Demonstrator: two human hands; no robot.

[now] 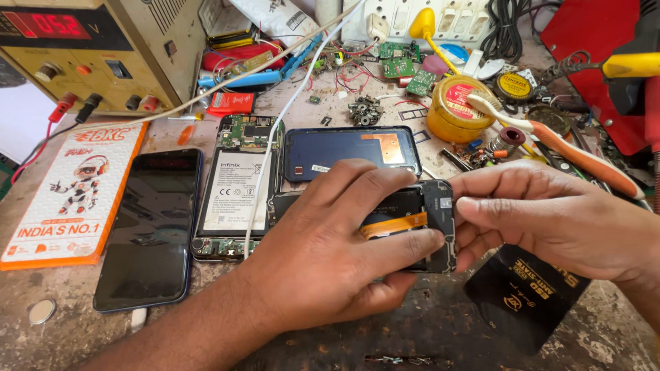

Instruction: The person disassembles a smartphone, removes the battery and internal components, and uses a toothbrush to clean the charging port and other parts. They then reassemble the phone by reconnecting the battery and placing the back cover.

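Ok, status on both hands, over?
Left hand and right hand both gripping black phone frame. Orange flex cable exposed. Opened phone lies beside.

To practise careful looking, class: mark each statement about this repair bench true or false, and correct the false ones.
1. Both hands grip a black phone frame with an orange flex strip. True.
2. The opened phone showing its battery lies right of the hands. False: it lies left, beside a dark-screened phone.
3. A toothbrush rests across the yellow tin. True.
4. The left hand holds a screwdriver. False: it holds only the frame, as does the right hand.
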